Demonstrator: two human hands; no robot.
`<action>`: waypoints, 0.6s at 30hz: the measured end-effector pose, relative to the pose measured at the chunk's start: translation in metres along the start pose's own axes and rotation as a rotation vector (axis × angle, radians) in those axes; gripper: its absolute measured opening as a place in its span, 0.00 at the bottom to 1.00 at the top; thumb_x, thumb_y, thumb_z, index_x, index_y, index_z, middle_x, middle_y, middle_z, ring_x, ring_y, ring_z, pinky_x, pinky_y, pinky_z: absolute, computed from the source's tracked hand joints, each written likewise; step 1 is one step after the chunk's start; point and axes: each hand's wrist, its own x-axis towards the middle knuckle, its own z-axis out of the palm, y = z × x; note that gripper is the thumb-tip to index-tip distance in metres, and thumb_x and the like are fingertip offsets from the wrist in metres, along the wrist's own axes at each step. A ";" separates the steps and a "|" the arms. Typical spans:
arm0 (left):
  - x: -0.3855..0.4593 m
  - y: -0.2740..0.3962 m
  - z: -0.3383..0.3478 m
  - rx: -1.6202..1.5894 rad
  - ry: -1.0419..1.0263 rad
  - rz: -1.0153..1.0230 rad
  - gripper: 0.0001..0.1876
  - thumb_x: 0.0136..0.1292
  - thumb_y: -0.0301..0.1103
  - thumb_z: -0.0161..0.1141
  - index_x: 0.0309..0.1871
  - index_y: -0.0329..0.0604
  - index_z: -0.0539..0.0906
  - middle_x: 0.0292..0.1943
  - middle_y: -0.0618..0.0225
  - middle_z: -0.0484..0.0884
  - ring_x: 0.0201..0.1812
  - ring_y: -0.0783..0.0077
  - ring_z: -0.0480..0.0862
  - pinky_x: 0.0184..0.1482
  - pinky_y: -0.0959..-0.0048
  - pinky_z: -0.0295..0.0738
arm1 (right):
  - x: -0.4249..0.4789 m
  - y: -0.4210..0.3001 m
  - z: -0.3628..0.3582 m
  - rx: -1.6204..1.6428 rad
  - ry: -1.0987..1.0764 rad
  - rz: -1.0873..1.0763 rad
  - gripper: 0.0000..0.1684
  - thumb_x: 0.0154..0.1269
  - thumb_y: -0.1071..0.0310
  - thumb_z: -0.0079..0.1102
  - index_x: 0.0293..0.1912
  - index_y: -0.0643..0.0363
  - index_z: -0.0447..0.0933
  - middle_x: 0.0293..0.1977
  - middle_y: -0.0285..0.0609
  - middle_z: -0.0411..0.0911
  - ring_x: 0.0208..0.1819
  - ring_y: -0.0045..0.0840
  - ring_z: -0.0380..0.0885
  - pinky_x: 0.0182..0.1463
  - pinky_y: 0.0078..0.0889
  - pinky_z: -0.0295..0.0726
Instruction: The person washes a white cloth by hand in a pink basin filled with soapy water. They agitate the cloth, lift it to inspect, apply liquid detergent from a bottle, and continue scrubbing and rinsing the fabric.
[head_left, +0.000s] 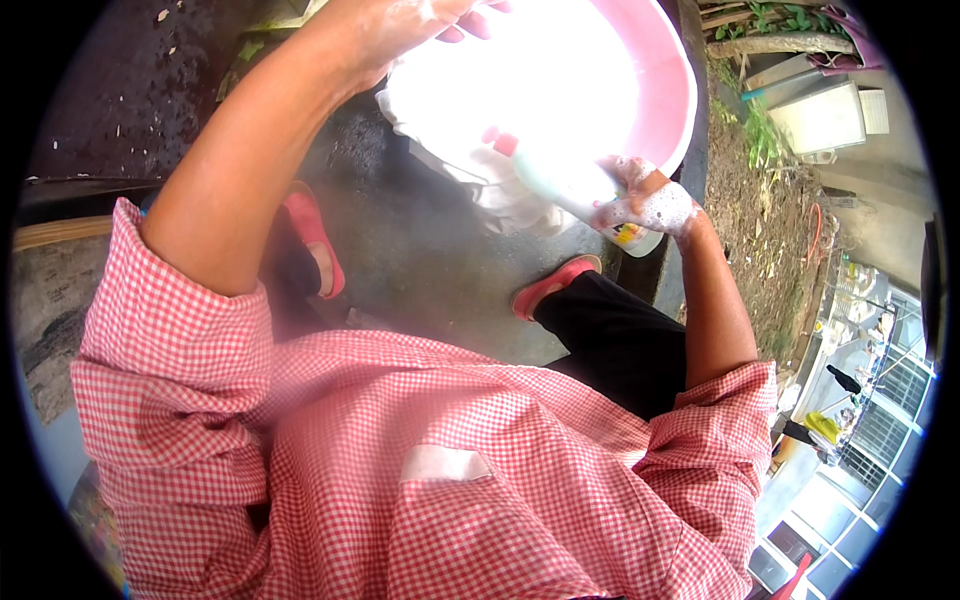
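My right hand (649, 199), with foam on its back and fingers, grips a pale plastic bottle (559, 184) with a coloured label near its base. The bottle lies tilted, its pink cap (505, 144) pointing up-left over white cloth (487, 176). That cloth hangs over the near side of a pink plastic basin (664, 82). Strong glare washes out the basin's inside. At the top edge, my left hand (427, 19) is over the glaring white area, with some foam on it. It is partly cut off, and whether its fingers hold cloth is unclear.
Wet concrete floor (420, 277) lies below, between my feet in pink shoes (556, 285). A dark, wet surface (127, 97) is at the left. To the right run a strip of bare soil (757, 240), pale boxes (821, 120) and hanging laundry (823, 426).
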 end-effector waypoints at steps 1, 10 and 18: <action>-0.002 0.003 0.000 0.006 -0.007 0.022 0.09 0.59 0.27 0.54 0.41 0.33 0.79 0.32 0.65 0.81 0.30 0.77 0.77 0.32 0.80 0.72 | 0.000 0.001 0.000 -0.018 0.008 -0.012 0.33 0.36 0.71 0.67 0.49 0.65 0.74 0.37 0.42 0.78 0.40 0.25 0.75 0.47 0.28 0.74; 0.003 0.000 -0.003 0.005 0.003 -0.014 0.09 0.60 0.27 0.53 0.41 0.33 0.79 0.33 0.65 0.81 0.30 0.77 0.77 0.32 0.80 0.72 | -0.002 -0.007 0.004 -0.039 0.006 0.043 0.36 0.32 0.70 0.69 0.49 0.66 0.74 0.38 0.44 0.78 0.40 0.26 0.76 0.47 0.28 0.74; -0.005 0.009 -0.002 0.039 0.024 0.013 0.09 0.60 0.27 0.53 0.41 0.32 0.79 0.32 0.64 0.81 0.30 0.76 0.78 0.32 0.79 0.72 | -0.002 -0.008 0.002 -0.041 0.012 0.020 0.37 0.31 0.70 0.70 0.49 0.66 0.73 0.39 0.44 0.78 0.42 0.26 0.76 0.49 0.28 0.73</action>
